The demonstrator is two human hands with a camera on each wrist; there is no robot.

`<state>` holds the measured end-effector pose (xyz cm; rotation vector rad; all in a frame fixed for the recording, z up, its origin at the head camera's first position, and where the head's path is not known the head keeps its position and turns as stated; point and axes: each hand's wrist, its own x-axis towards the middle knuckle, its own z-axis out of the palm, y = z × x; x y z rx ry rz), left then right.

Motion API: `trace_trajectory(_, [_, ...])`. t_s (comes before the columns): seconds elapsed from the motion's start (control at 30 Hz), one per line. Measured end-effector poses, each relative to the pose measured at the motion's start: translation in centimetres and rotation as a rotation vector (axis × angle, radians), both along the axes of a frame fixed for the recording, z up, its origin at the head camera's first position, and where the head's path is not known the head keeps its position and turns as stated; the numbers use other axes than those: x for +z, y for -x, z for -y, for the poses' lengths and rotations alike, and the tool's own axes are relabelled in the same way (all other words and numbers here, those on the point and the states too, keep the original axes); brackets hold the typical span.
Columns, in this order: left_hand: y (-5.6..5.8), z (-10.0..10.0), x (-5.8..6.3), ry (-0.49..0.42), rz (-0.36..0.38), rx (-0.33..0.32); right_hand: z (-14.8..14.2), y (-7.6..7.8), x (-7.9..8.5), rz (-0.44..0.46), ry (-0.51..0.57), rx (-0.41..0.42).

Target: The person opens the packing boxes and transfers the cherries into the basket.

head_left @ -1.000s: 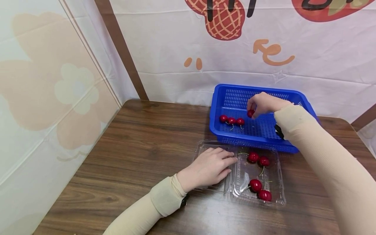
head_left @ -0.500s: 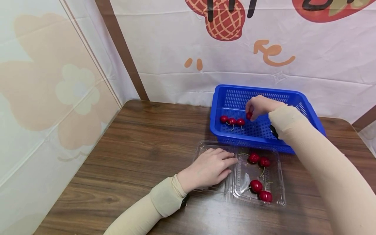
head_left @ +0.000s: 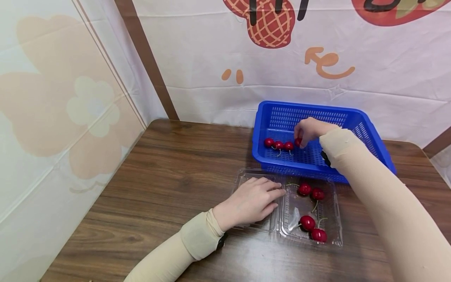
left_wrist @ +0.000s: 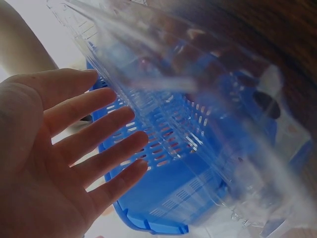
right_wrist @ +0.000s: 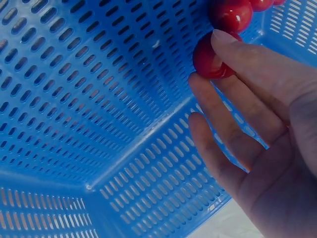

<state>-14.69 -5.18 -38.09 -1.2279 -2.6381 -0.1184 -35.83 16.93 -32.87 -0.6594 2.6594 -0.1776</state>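
My right hand reaches into a blue plastic basket. Between its thumb and fingers it pinches a red cherry, right beside another cherry in the right wrist view. Three more cherries with short stems sit in a row at the basket's left side. My left hand lies with straight fingers over the left half of a clear hinged plastic box. In the left wrist view its fingers are spread beside the clear plastic. The box's right half holds several cherries in two pairs, such as one cherry.
Under the box and basket is a brown wood-grain table. A printed white cloth hangs behind its back edge. The basket's front wall stands right at the box's back edge.
My right hand has moved slightly left and lower inside the basket with its cherry, up to the row there. My left hand and the box have stayed put.
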Motion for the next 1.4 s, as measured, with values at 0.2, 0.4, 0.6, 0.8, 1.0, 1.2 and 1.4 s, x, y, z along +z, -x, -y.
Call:
trace_trajectory(0.2, [0.0, 0.0, 0.0, 0.001, 0.001, -0.001, 0.1, 0.1, -0.4, 0.023, 0.001, -0.019])
trace_trajectory(0.4, [0.0, 0.0, 0.1, 0.008, 0.018, 0.002, 0.1, 0.3, -0.6, 0.042, -0.006, -0.019])
trace_trajectory(0.6, [-0.1, 0.0, 0.1, 0.006, 0.004, -0.002, -0.1, 0.3, -0.8, 0.067, -0.022, -0.035])
trace_trajectory(0.8, [-0.1, 0.0, 0.1, -0.001, -0.013, -0.007, -0.1, 0.1, -0.9, 0.053, -0.041, -0.031])
trace_trajectory(1.0, [-0.1, 0.0, 0.1, 0.008, 0.002, -0.004, 0.0, 0.1, -1.1, 0.040, -0.042, -0.009])
trace_trajectory(1.2, [0.0, -0.1, -0.1, -0.001, -0.016, -0.009, 0.1, 0.1, -1.3, 0.037, -0.042, 0.003])
trace_trajectory(1.4, [0.0, 0.0, -0.1, -0.010, -0.023, -0.011, 0.2, 0.0, -1.2, 0.046, -0.036, 0.000])
